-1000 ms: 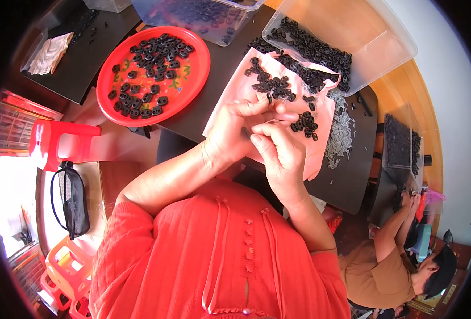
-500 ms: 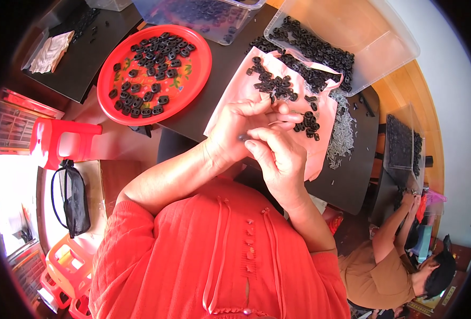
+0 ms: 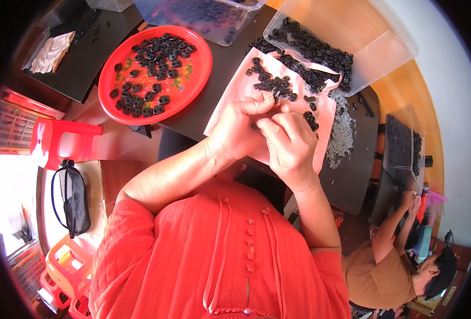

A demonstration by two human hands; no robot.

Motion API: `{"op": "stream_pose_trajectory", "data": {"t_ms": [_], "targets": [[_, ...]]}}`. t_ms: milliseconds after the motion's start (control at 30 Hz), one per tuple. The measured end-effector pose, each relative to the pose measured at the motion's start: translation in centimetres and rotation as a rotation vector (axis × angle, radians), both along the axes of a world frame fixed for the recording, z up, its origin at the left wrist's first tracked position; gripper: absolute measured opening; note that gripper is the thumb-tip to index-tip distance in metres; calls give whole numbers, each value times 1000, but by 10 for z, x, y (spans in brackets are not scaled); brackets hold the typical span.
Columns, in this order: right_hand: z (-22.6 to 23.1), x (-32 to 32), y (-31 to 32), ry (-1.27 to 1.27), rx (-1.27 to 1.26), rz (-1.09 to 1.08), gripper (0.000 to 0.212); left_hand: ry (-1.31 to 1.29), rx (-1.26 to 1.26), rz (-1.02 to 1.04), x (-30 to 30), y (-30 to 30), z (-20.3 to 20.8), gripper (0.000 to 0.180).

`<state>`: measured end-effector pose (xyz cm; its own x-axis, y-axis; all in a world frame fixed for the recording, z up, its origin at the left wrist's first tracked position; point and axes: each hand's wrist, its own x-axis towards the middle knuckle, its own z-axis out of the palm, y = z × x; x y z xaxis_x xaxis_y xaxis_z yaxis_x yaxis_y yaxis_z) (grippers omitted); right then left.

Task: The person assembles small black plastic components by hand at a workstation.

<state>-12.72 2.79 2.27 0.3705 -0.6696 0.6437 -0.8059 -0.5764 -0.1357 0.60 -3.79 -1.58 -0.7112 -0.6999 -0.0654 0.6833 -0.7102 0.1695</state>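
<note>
Both my hands are together over the near part of a pink cloth (image 3: 234, 87) on the dark table. My left hand (image 3: 240, 125) is closed, its thumb and forefinger pinched at a small black plastic piece (image 3: 276, 99). Against its fingers, my right hand (image 3: 289, 141) is curled, with thumb and fingertips pressed together; whatever they grip is hidden. Just beyond the hands, several black two-holed plastic pieces (image 3: 270, 81) lie on the cloth, and more black pieces (image 3: 311, 119) lie to the right. Small silvery springs or pins (image 3: 342, 133) are heaped beside the cloth.
A red round tray (image 3: 190, 101) with black pieces stands at the left. Clear plastic bins (image 3: 373, 58) with more pieces are at the back. A red stool (image 3: 65, 133) stands left of the table. At the lower right, another person (image 3: 384, 274) works with raised hands.
My right hand has shifted slightly up and right and curled in closer against the left. The dark bit seen between its fingers is now hidden. My left hand has closed more.
</note>
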Motion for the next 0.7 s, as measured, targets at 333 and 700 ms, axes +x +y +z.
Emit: {"op": "stream_pose_trajectory", "data": {"t_ms": [333,700], "targets": [[-22,7,2,-319,31,-30,13,-29,-40,2,-5,-1,4,13],[-14,17,10,-468,172,-145,12,-80,-93,-8,-1,3,14,25]]}}
